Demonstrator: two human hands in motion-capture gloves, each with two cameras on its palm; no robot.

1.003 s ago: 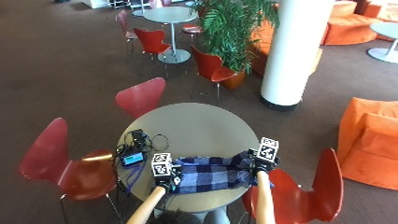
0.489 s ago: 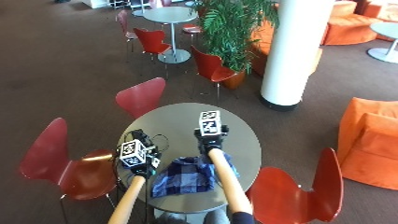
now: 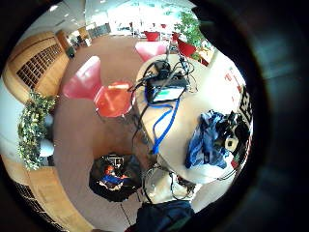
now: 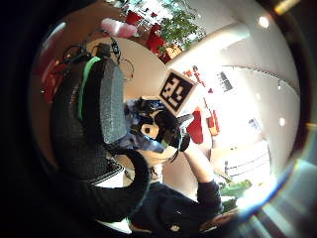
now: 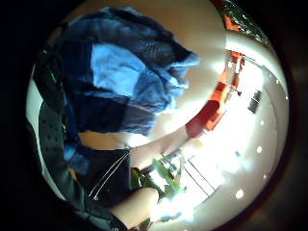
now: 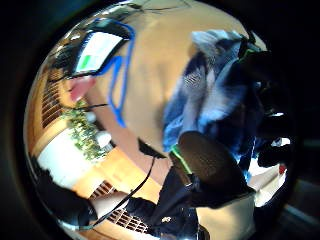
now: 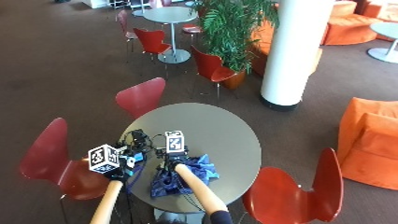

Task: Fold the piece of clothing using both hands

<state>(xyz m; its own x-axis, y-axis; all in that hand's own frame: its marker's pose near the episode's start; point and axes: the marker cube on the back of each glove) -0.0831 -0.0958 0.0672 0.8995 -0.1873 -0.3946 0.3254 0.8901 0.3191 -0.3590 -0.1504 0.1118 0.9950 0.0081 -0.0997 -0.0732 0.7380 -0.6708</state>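
Garment (image 7: 184,176): blue checked, bunched on the round table (image 7: 223,135) under the right hand (image 7: 172,157), which apparently pinches its far edge. Left hand (image 7: 118,173): beside it, fingers' state unclear.

Even indoor light from above, window glare whitening two palm views, their edges dark.

One garment (image 7: 181,176), six red chairs (image 7: 142,95)
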